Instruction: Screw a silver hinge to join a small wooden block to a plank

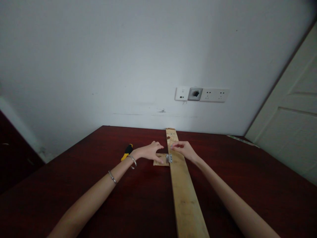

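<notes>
A long pale wooden plank [184, 188] lies across the dark red table [138, 198], running away from me. A small wooden piece [158, 162] sits against its left edge, and a small metal hinge [169, 158] bridges the two. My left hand [148, 151] rests over the small piece, its fingers curled and pressing down on it beside the hinge. On the plank just right of the hinge, my right hand [182, 149] has its fingertips pinched together; what they hold is too small to make out.
A yellow and black tool handle [127, 151] lies on the table behind my left wrist. On the white wall beyond is a row of sockets [201, 94]. A white door [289, 125] stands at the right.
</notes>
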Available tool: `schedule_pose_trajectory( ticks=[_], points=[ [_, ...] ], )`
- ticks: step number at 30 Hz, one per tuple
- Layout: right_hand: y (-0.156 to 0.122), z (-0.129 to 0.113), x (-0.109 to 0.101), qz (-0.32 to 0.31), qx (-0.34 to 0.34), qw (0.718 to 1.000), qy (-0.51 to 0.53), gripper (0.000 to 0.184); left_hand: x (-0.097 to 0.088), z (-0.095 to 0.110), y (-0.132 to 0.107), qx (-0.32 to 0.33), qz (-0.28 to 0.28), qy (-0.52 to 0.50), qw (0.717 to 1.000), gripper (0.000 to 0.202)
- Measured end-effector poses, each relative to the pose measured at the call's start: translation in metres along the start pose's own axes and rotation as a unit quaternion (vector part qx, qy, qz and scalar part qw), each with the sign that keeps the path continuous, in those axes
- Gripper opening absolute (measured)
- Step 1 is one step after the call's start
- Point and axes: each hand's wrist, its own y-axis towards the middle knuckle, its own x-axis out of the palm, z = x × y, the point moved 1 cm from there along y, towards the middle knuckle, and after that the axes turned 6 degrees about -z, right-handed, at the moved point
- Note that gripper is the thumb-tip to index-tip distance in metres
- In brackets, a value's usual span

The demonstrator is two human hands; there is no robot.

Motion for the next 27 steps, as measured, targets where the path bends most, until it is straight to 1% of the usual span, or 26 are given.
schedule_pose_trajectory(
  ticks=[2,5,11,17,22,27],
  points=[
    [-0.002,0.006,0.004,-0.01,0.002,1.0,-0.002,0.024,0.01,-0.001,0.004,0.001,-0.022,0.022,1.0,0.082],
    [-0.005,0.013,0.011,-0.03,0.0,1.0,-0.006,0.025,0.023,0.001,0.009,0.007,-0.027,0.054,0.998,0.087],
    [-0.009,0.015,0.017,-0.049,-0.016,0.998,-0.032,0.018,0.036,-0.001,0.012,-0.02,-0.029,0.094,0.995,0.098],
    [-0.012,0.017,0.02,-0.043,-0.024,0.996,-0.074,0.015,0.043,-0.011,0.015,-0.01,-0.012,0.076,0.997,0.089],
    [-0.013,0.02,0.021,-0.042,-0.023,0.995,-0.089,0.014,0.044,-0.016,0.017,0.007,0.006,0.071,0.997,0.081],
    [-0.012,0.025,0.022,-0.05,-0.017,0.995,-0.089,0.018,0.042,-0.016,0.015,0.009,0.006,0.074,0.997,0.081]
  ],
)
